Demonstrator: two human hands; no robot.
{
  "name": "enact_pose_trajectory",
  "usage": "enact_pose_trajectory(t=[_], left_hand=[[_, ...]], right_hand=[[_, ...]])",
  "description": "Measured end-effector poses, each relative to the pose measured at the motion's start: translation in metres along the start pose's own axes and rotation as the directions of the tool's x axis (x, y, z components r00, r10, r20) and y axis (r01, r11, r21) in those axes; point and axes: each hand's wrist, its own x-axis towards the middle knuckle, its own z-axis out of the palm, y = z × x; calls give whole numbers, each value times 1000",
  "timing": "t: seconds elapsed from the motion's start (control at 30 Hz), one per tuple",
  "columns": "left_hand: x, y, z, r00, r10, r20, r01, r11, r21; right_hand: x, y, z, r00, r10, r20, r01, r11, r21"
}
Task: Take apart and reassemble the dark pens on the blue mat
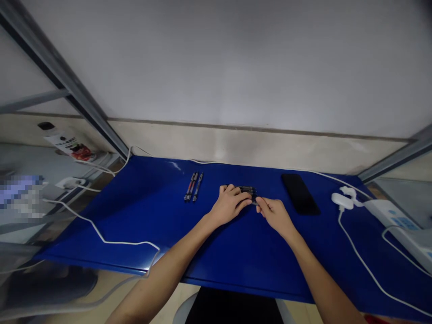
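Forearms (189, 238) over tabletop (249, 256) near edge. Left hand (232, 202) half-curled on dark pens (249, 189), grip unclear; right hand (272, 211) pinching pen (254, 203).

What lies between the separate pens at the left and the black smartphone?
In the head view, the left hand, right hand and the dark pens they touch lie there.

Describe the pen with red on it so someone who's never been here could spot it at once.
On the blue table, look left of the person's left hand to a small group of pens lying side by side. The red-marked pen is there: red shows along its barrel, while its neighbours look dark or grey.
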Motion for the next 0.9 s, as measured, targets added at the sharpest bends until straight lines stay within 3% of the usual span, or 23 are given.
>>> enact_pose_trajectory(t=[0.1,0.27,0.37,0.63,0.9], left_hand=[[1,-1,-2,999,-48,-18,48,999,23],[1,-1,-4,999,31,37,-31,999,-15],[1,-2,-1,1000,8,24,-9,1000,25],[0,-3,1,998,46,38,-46,999,12],[1,-6,-2,999,33,23,-35,995,96]], right_hand=[[-1,-3,1,998,-54,19,53,998,36],[-3,-6,1,998,-51,29,52,998,-29],[-4,-8,0,997,-62,52,63,998,-17],[-3,-3,1,994,-112,9,112,986,-126],[-4,-9,2,989,-137,-48,134,989,-62]])
